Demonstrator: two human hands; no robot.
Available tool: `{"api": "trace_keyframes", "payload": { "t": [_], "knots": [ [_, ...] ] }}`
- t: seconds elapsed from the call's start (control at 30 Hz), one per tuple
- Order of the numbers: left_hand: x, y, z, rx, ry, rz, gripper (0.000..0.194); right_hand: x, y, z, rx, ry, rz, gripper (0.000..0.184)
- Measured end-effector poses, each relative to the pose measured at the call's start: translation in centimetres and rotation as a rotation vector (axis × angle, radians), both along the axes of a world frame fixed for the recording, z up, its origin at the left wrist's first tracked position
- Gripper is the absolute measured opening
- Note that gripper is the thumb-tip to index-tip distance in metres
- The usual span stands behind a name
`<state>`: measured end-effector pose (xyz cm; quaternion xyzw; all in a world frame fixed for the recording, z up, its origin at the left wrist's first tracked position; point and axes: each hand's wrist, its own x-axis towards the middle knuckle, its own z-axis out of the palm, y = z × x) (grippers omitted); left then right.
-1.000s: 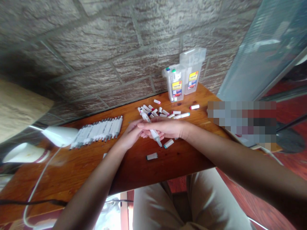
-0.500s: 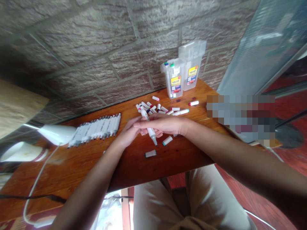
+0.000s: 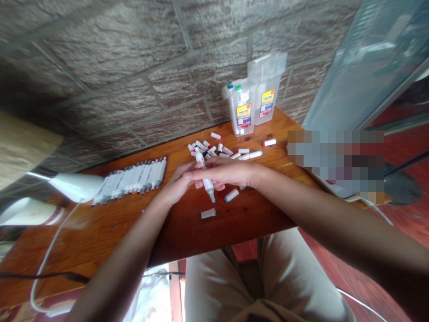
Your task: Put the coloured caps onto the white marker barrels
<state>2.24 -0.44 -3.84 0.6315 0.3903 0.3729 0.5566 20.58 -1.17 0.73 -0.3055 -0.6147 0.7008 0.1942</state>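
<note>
A white marker [image 3: 207, 184] is held slanting between my two hands, its grey lower end pointing down toward the table. My right hand [image 3: 233, 172] is closed on it, with a thumb lying across the barrel. My left hand [image 3: 178, 184] meets the right one at the marker, its fingers curled and partly hidden. Several loose white caps with coloured ends, including a pink-ended cap [image 3: 216, 136], lie just beyond the hands. Nearer to me rest a teal-ended cap [image 3: 231, 195] and a grey-ended cap [image 3: 208, 213].
A row of markers [image 3: 130, 179] lies to the left on the wooden table [image 3: 181, 237]. Two clear plastic cases [image 3: 244, 107] stand against the stone wall, one holding several markers. A white lamp [image 3: 72, 188], its cord and a paper cup [image 3: 30, 212] are at far left.
The hands keep the same hold on the marker. The whole view has shifted slightly; nothing else has visibly moved.
</note>
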Motion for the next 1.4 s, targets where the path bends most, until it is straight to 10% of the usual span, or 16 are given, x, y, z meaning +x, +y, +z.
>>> {"api": "trace_keyframes", "payload": {
  "t": [1.4],
  "knots": [
    [-0.2,-0.7,2.3,0.085,0.261,-0.131,0.059,0.9,0.2,-0.6,0.404,-0.091,0.088,0.044]
  ]
}}
